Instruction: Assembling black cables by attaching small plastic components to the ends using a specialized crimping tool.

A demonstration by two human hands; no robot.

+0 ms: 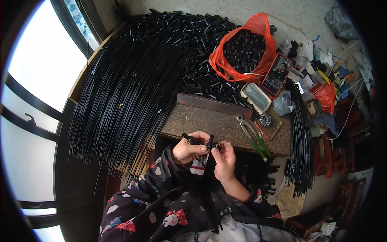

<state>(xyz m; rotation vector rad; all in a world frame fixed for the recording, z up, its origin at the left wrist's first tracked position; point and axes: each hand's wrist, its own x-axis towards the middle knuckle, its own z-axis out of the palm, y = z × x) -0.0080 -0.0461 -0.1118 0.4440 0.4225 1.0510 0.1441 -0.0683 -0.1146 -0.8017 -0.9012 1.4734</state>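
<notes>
We find the left hand (186, 152) gripping a black tubular part (188, 138), the right hand (224, 160) pinching thin dark pieces (219, 146) before the bench (193, 121) — apparently unfinished, with heaped black parts (173, 30) seemingly left

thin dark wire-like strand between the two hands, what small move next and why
Perhaps draw the thin dark wire-like strand slightly rightward with the right hand while the left hand steadies it: both hands pinch close together there, with a short black cylindrical tube right beside them.
</notes>
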